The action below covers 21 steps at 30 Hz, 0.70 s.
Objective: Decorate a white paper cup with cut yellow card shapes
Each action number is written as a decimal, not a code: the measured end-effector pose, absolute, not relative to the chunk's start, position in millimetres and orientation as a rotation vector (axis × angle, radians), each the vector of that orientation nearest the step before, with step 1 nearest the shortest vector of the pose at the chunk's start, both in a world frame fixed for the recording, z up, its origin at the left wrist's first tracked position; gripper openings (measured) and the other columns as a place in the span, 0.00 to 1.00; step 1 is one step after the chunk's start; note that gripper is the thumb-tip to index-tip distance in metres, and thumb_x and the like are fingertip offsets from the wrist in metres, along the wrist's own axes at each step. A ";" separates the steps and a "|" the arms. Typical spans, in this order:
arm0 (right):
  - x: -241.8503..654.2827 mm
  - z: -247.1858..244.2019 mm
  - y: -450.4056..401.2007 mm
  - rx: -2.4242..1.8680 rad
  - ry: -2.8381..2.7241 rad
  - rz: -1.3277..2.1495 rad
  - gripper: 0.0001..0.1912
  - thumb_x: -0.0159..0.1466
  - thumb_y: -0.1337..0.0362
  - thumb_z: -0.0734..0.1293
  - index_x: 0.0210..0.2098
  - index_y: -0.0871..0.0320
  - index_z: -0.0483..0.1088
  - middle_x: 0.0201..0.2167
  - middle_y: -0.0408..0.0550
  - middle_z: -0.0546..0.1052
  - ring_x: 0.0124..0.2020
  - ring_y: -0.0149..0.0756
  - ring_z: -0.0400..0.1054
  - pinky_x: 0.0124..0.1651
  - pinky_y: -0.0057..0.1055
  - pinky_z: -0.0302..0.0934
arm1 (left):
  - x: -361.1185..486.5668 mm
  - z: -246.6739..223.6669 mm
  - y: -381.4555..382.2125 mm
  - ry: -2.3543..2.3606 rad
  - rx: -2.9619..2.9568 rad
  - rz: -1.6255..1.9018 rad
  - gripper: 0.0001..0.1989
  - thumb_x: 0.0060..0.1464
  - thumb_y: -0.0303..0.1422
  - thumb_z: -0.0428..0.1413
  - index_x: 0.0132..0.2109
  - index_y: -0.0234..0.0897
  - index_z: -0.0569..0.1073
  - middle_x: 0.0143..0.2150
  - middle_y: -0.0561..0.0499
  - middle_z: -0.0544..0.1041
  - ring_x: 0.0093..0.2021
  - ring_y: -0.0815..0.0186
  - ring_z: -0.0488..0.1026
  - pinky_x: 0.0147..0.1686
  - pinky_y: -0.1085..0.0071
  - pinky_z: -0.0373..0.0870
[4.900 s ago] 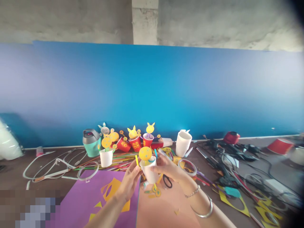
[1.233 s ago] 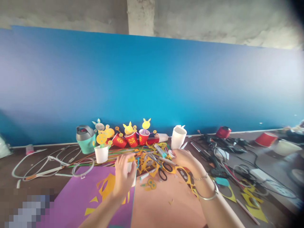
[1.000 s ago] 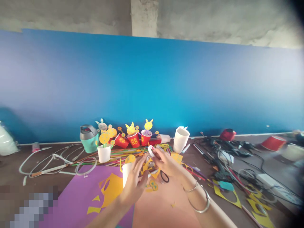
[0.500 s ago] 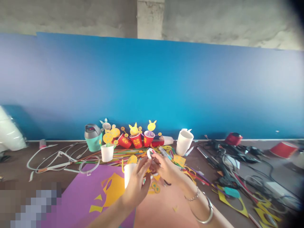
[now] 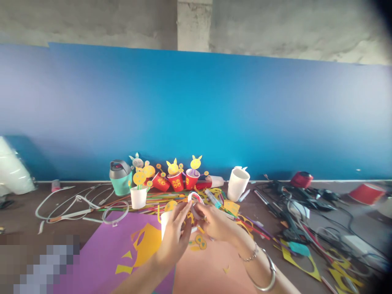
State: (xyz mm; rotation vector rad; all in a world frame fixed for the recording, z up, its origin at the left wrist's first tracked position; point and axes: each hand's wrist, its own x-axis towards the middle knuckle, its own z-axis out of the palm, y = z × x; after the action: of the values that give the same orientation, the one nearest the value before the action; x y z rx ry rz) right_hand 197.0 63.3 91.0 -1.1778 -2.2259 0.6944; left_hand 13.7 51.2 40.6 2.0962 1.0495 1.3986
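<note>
A white ring that looks like a roll of tape (image 5: 196, 197) is held up over the middle of the table. My right hand (image 5: 216, 222) is closed around its lower right side. The fingertips of my left hand (image 5: 175, 232) pinch the roll's left edge, with the thumb below. Just behind my left hand stands a white paper cup (image 5: 164, 224), partly hidden, with a yellow paper face (image 5: 170, 206) above it. Beneath my right hand lie small round paper pieces with green hearts (image 5: 200, 242) on the orange sheet (image 5: 211, 269).
At the back stand red cups (image 5: 175, 182) with yellow paper faces, a white cup (image 5: 138, 198), tall stacked cups (image 5: 238, 184) and a turquoise container (image 5: 120, 179). Purple paper (image 5: 98, 245) with yellow scraps (image 5: 148, 247) lies left. Black cables and tools (image 5: 294, 228) crowd the right.
My hands have turned the white roll slightly, so more of its ring shows above the fingers. The fingers of my right hand have shifted a little. Other things have stayed put.
</note>
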 end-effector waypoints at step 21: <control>186.1 92.8 57.8 -1.194 -2.379 0.264 0.12 0.69 0.72 0.57 0.31 0.56 0.66 0.25 0.44 0.73 0.27 0.36 0.66 0.35 0.33 0.54 | 14.5 57.1 56.3 1.225 1.807 1.558 0.08 0.59 0.34 0.56 0.32 0.41 0.76 0.35 0.50 0.76 0.40 0.59 0.73 0.44 0.63 0.71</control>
State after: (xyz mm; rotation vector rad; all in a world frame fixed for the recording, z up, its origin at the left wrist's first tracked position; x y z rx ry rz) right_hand 186.1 57.8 92.8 -1.1941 -2.3789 0.2636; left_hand 14.5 56.3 57.1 1.8074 1.2252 1.5581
